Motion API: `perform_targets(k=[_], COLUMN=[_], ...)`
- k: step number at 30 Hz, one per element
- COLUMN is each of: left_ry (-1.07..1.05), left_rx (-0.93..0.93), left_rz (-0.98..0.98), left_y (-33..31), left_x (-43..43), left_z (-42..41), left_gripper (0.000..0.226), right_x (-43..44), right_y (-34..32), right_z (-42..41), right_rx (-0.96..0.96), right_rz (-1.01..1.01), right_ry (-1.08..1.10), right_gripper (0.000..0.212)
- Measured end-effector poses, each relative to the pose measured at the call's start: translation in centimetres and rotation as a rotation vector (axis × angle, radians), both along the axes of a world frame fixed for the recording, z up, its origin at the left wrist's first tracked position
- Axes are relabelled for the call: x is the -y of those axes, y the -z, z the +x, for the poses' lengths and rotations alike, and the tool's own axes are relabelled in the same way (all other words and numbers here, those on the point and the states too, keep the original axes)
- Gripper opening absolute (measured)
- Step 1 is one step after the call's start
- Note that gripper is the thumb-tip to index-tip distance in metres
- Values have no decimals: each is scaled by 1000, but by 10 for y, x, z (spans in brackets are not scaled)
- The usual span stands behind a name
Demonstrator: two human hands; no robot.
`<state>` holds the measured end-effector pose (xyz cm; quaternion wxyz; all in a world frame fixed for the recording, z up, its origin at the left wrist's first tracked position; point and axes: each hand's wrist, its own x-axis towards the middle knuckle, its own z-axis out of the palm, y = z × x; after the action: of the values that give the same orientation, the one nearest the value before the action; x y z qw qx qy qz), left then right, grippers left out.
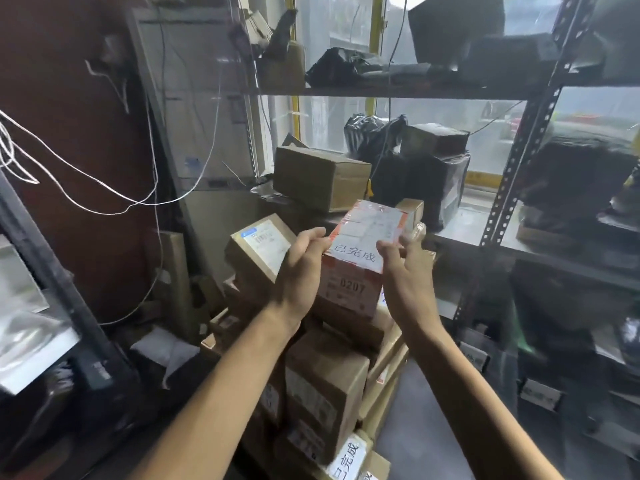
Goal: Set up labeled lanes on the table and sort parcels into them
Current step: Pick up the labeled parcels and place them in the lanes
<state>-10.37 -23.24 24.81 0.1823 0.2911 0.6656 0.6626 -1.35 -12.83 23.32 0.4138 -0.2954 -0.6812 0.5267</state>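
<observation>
I held the red-and-white taped cardboard parcel (pixel 349 289) above a brown carton pile (pixel 325 386), left hand (pixel 304 268) and right hand (pixel 407 277) clasping its sides. No table or lanes in view; sorting looked barely begun.

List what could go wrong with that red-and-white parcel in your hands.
1. The left hand and right hand grip the red-and-white parcel near its top edges only; it could slip.
2. The stacked cardboard boxes below sit crooked, so a bump might topple them.
3. The loose white cable hangs at the left and may snag an arm.
</observation>
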Motion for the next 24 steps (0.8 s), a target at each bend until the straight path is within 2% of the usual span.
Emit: perform_targets(k=[3, 6, 11, 17, 24], left_ry=[125, 190, 239, 373, 436], left_rx=[59, 90, 77, 52, -18], left_rz=[-59, -43, -10, 76, 206], left_y=[8, 15, 15, 21, 0], left_x=[-9, -13, -14, -17, -29], left_z=[-13, -16, -22, -23, 4], left_gripper=[53, 55, 56, 45, 37], right_x=[-4, 5, 17, 23, 30], right_y=[12, 19, 16, 23, 11], right_z=[-12, -18, -21, -10, 32], right_rx=[70, 111, -22, -229, -481], right_rz=[-37, -73, -171, -219, -164], right_ry=[14, 22, 24, 16, 19], right_gripper=[83, 82, 69, 32, 44])
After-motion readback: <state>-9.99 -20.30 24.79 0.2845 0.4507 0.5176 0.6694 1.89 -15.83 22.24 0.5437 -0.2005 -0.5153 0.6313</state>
